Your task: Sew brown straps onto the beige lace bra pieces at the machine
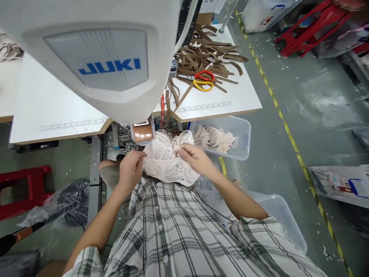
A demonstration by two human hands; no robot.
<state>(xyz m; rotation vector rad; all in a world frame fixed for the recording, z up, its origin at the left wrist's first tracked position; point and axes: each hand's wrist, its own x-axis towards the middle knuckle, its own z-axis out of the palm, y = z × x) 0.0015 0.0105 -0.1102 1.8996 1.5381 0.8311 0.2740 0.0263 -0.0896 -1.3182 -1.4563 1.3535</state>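
A pale pink lace bra (170,165) rests over my lap, just below the head of a white JUKI sewing machine (100,65). At its left edge the fingertips of my left hand (131,169) are closed in a pinch on the fabric. My right hand (197,158) pinches the bra near its upper middle, between the cups. The machine's lower end, with a shiny copper-coloured cover (143,133), hangs close to the bra's upper left. Where the bra meets the machine bed is hidden.
Brown fabric strips (207,54) and scissors (203,80) with red and yellow handles lie on the white table (219,109). A clear plastic bin (243,138) holding pale lace pieces stands right of my hands. Another bin (288,219) sits by my right elbow. A red stool (25,188) is at left.
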